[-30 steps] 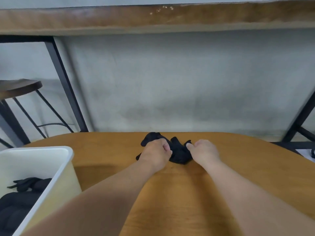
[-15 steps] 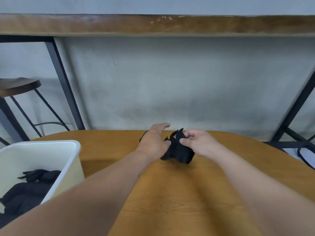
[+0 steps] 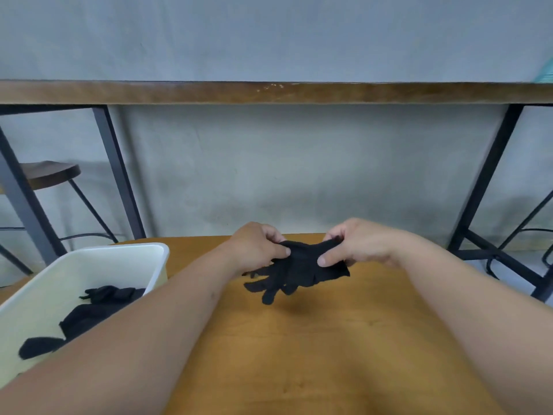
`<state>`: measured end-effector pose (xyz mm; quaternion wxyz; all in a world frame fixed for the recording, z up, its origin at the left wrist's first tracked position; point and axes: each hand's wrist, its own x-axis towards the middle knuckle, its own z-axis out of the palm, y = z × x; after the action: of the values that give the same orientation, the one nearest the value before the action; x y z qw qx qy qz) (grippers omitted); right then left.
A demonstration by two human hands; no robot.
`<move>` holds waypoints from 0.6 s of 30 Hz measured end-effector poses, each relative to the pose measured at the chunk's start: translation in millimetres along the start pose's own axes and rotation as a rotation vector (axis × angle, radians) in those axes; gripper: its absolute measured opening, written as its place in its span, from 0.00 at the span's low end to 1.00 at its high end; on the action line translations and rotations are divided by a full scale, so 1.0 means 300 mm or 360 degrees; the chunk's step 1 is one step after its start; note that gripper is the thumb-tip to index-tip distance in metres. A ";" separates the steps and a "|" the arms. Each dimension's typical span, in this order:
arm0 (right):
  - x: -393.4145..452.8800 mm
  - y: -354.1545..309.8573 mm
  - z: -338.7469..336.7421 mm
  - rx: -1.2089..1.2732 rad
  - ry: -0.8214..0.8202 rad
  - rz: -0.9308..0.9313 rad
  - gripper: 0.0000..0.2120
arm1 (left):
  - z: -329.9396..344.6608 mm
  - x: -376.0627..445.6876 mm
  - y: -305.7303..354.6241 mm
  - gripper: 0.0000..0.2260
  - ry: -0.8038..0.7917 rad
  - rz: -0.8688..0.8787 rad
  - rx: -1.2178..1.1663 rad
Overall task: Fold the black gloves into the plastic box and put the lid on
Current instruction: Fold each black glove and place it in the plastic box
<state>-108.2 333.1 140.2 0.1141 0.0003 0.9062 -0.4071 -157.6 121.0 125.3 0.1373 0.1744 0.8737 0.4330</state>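
Black gloves (image 3: pixel 296 272) hang in the air just above the far part of the round wooden table (image 3: pixel 329 339), their fingers drooping toward the lower left. My left hand (image 3: pixel 254 250) pinches their left side and my right hand (image 3: pixel 356 244) pinches the cuff end on the right. At the left stands an open white plastic box (image 3: pixel 125 259); other black gloves (image 3: pixel 89 313) lie inside it, partly hidden by my left forearm. No lid is in view.
A long wooden counter (image 3: pixel 269 92) on black metal legs runs along the grey wall behind the table. A dark round stool (image 3: pixel 48 173) stands at the left, and more black metal framing (image 3: pixel 502 256) at the right.
The gloves were bunched on the table under both hands; both hands have since lifted them off the surface and drawn them out between them. The view has tilted upward.
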 end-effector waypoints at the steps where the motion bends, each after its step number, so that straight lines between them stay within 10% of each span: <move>1: -0.020 -0.002 -0.004 0.0072 0.0011 -0.0011 0.05 | -0.011 -0.018 -0.005 0.03 -0.0051 -0.0023 0.0022; 12: -0.080 -0.115 0.065 -0.0259 0.0043 -0.0093 0.01 | 0.023 -0.105 0.028 0.06 -0.0006 0.0185 -0.0040; 18: -0.095 -0.128 0.080 -0.0317 0.0662 -0.0391 0.05 | 0.027 -0.129 0.033 0.03 0.0448 0.0280 -0.0157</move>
<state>-79.1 292.4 159.1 -0.1255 -0.0374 0.9391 -0.3178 -117.7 116.1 131.9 -0.0165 0.1809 0.8434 0.5057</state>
